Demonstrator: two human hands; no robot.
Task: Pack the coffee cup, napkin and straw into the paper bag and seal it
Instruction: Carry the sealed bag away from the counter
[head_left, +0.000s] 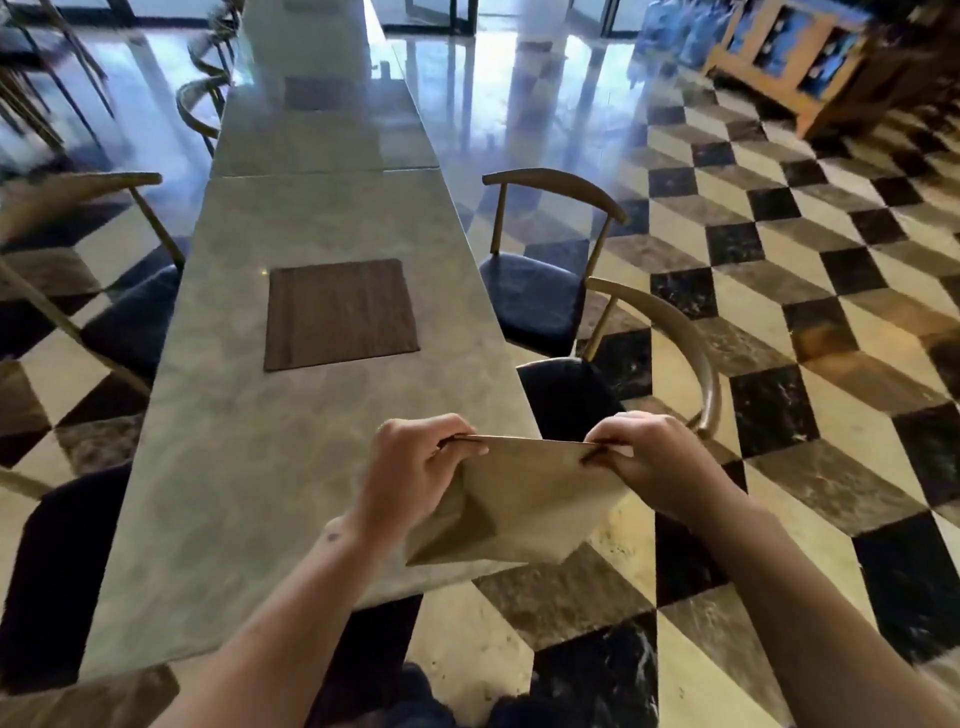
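Fingers (457, 441) of both hands pinch the flat, creased brown paper bag (524, 499).

The long marble table (291, 467) runs away from the near edge, and the only thing lying on its near half is a flat brown mat (340, 314), low enough to pass a hand over. Along the right edge two chairs (545, 291) are tucked in close, the nearer one's curved back (696, 353) rising just beyond the paper bag (524, 499), which both hands hold up over the table's right corner. More chairs (104, 291) crowd the left side. Right of the chairs, the checkered floor (805, 322) lies open.
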